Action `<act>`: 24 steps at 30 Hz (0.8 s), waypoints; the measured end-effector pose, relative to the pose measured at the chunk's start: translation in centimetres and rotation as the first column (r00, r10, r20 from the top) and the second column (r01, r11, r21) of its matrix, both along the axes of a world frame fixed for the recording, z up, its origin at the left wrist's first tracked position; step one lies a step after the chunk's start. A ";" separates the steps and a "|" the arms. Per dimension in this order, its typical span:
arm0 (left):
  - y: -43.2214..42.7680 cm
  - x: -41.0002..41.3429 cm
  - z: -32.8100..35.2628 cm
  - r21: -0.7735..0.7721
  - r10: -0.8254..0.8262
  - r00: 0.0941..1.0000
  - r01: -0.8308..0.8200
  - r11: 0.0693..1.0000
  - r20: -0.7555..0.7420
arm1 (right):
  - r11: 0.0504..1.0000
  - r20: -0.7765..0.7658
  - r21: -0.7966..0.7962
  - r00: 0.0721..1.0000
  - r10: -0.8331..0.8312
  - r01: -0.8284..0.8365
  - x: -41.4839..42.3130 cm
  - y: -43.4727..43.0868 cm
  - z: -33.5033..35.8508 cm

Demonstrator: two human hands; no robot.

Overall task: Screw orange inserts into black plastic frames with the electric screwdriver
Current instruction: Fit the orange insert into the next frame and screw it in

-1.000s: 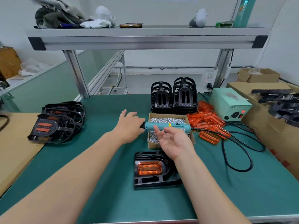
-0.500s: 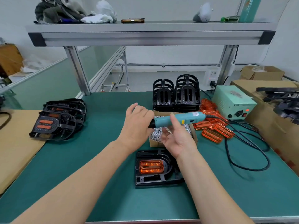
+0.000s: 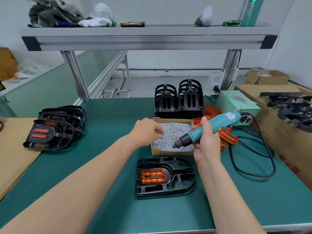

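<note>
Since a second ago the left hand (image 3: 146,130) has let go of the electric screwdriver (image 3: 211,130) and dropped over the left side of the cardboard box (image 3: 168,152), fingers curled down toward the screws (image 3: 172,132); whether it pinches one I cannot tell. Alone now, the right hand (image 3: 206,144) grips the screwdriver, tilted, bit end low over the box full of screws. Nearer, a black frame (image 3: 177,183) lies flat on the green tabletop (image 3: 101,166) with an orange insert (image 3: 152,176) seated in it. Right of the box lie loose orange inserts (image 3: 228,137); beyond it stand stacked empty frames (image 3: 179,102).
</note>
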State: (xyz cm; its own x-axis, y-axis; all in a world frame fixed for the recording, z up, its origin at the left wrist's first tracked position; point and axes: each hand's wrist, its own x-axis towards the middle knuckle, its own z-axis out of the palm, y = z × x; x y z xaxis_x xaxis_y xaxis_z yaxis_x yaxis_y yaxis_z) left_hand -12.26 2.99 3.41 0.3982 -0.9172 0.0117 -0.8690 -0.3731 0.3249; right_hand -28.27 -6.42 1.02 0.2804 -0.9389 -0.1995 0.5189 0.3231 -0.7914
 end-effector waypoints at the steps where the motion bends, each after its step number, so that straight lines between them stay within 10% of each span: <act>1: -0.4 -0.1 -0.4 0.071 -0.026 0.999 0.023 0.997 0.048 | 1.000 0.009 -0.005 1.000 0.010 -0.010 -0.2 -0.1 0.0; 10: -2.3 -1.1 -2.8 0.112 -0.183 0.968 0.165 0.980 0.173 | 0.997 -0.063 -0.043 0.996 0.058 -0.061 -1.4 0.7 -0.7; 24: 0.2 -1.8 -3.4 -0.187 0.091 0.970 -0.135 0.973 -0.227 | 0.999 -0.018 -0.051 1.000 -0.001 0.000 -2.0 1.9 -0.2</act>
State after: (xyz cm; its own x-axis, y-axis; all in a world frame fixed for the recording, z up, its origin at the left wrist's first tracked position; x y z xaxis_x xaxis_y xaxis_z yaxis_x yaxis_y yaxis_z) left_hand -14.04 3.20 0.05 0.5122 -0.8539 0.0924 -0.7259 -0.3728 0.5780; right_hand -30.28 -4.53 0.80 0.2766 -0.9483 -0.1558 0.5050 0.2814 -0.8160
